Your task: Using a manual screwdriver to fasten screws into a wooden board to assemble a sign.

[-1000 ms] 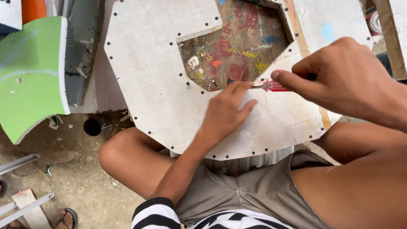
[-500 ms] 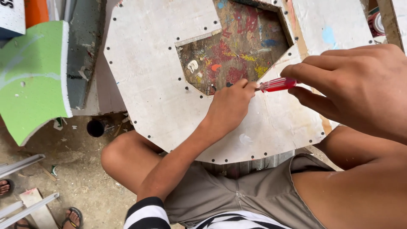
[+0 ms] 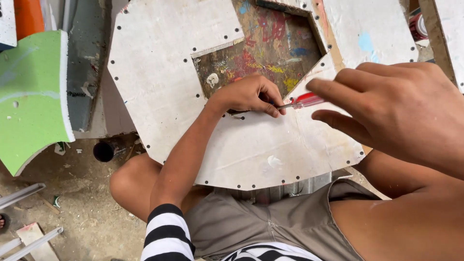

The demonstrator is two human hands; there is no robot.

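A large whitish panel [image 3: 159, 72] with screw holes along its edges and an angular cut-out lies over my lap. A paint-stained board [image 3: 270, 43] shows through the cut-out. My right hand [image 3: 401, 106] grips a red-handled screwdriver [image 3: 307, 100], held nearly flat and pointing left. My left hand [image 3: 251, 94] rests on the panel at the cut-out's lower edge, fingers curled and pinching around the screwdriver's tip. The tip itself is hidden under those fingers.
A green curved foam piece [image 3: 31, 96] stands at the left beside a grey slab [image 3: 84, 63]. A dark pipe end [image 3: 104, 151] lies on the dirt floor under the panel. Metal strips [image 3: 29, 241] lie at the bottom left.
My left hand has slid up and left along the cut-out edge and curled around the screwdriver tip. My right hand stays on the screwdriver, now bigger in the picture.
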